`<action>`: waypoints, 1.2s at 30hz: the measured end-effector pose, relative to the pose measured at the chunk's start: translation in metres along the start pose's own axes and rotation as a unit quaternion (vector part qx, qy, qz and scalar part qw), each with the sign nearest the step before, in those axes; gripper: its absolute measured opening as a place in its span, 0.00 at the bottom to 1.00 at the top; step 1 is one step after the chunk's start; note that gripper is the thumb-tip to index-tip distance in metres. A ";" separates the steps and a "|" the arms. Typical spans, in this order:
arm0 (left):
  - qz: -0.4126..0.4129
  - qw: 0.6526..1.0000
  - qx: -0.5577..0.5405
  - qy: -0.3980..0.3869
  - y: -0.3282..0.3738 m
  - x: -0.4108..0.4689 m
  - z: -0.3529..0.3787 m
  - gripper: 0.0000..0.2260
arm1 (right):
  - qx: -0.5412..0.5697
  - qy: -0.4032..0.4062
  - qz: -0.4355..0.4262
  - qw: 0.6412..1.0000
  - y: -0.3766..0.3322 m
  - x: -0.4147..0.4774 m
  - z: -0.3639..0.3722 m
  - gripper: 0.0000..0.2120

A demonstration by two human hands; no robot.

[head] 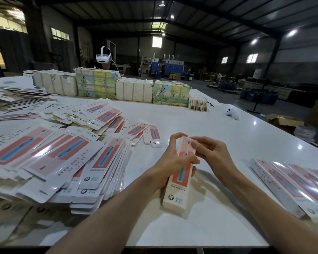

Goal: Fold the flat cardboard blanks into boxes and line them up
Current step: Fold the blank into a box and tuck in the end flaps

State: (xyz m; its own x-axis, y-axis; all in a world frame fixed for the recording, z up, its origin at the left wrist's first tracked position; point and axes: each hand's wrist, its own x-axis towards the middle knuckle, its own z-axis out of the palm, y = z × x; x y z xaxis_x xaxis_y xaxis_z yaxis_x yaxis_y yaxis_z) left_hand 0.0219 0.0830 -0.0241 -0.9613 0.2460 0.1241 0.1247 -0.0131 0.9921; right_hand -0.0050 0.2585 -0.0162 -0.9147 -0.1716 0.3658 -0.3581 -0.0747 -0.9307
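A long, narrow box (179, 182), white with a red and blue print, is held slanted above the white table (200, 125), its near end low by the table. My left hand (173, 158) grips it around the middle from the left. My right hand (209, 153) pinches the far top end with its fingertips. Left of me, a big heap of flat blanks (53, 158) with the same print spreads over the table. At the right edge, several folded boxes (297, 184) lie side by side in a row.
Wrapped bundles of stock (116, 85) stand in a line across the far side, and a person wearing a white headset (104, 56) sits behind them. A white controller (232, 113) lies at the far right. An open carton (283, 121) is on the floor beyond the right edge.
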 end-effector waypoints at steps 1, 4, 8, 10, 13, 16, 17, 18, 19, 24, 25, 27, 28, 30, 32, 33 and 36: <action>0.000 1.000 -0.003 0.001 -0.001 0.000 0.000 0.32 | -0.006 -0.001 -0.002 1.000 0.002 0.000 0.000 0.12; -0.016 0.999 -0.030 0.005 -0.003 0.004 0.002 0.35 | -0.029 0.003 -0.006 1.000 0.006 -0.001 0.001 0.11; -0.061 0.989 -0.131 0.027 -0.003 0.010 0.003 0.28 | -0.121 0.049 -0.018 0.991 0.004 0.000 0.001 0.15; -0.049 0.979 -0.195 0.023 -0.002 0.010 0.001 0.20 | -0.215 0.042 -0.060 0.974 0.004 -0.001 0.001 0.15; -0.024 0.962 -0.272 0.026 -0.002 0.010 0.001 0.10 | -0.297 -0.015 -0.082 0.951 0.003 -0.009 0.011 0.16; -0.044 0.947 -0.314 0.051 0.000 0.012 0.001 0.15 | -0.402 -0.064 -0.083 0.910 -0.002 -0.013 0.019 0.29; -0.044 0.947 -0.313 0.053 0.000 0.013 0.001 0.15 | -0.453 -0.070 -0.090 0.884 -0.004 -0.013 0.021 0.32; -0.042 0.951 -0.301 0.048 0.001 0.013 0.000 0.14 | -0.493 -0.074 -0.099 0.861 -0.004 -0.014 0.023 0.32; -0.040 0.956 -0.287 0.039 0.002 0.013 0.001 0.15 | -0.510 -0.072 -0.108 0.850 -0.004 -0.015 0.024 0.29; 0.014 0.998 -0.013 0.051 -0.001 0.008 0.003 0.17 | -0.513 0.002 -0.112 0.851 -0.014 -0.025 0.007 0.22; 0.045 0.993 0.094 0.060 -0.005 0.006 0.001 0.15 | -0.524 0.017 -0.103 0.845 -0.017 -0.026 -0.001 0.22; 0.071 0.960 0.267 0.046 -0.014 0.004 0.000 0.10 | -0.559 0.041 -0.065 0.826 -0.022 -0.028 -0.021 0.24; 0.074 0.943 0.324 0.030 -0.019 0.003 0.000 0.09 | -0.575 0.048 -0.038 0.816 -0.023 -0.031 -0.030 0.24; 0.085 0.918 0.388 0.006 -0.024 0.001 0.002 0.08 | -0.612 0.062 0.019 0.788 -0.024 -0.040 -0.048 0.24; 0.092 0.911 0.401 0.001 -0.024 0.002 0.002 0.07 | -0.690 0.062 0.065 0.718 -0.023 -0.053 -0.066 0.22; 0.094 0.911 0.403 0.000 -0.024 0.003 0.002 0.07 | -0.731 0.059 0.080 0.676 -0.023 -0.059 -0.075 0.20; 0.098 0.905 0.413 -0.008 -0.025 0.003 0.002 0.07 | -0.780 0.075 0.102 0.613 -0.025 -0.073 -0.096 0.18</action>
State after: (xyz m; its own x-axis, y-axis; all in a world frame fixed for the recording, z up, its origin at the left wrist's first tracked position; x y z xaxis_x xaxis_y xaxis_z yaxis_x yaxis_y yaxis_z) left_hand 0.0163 0.0865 -0.0481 -0.8976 0.3322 0.2898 0.4408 0.6696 0.5978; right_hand 0.0523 0.3669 -0.0203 -0.9354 0.0794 0.3446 0.1298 0.9836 0.1256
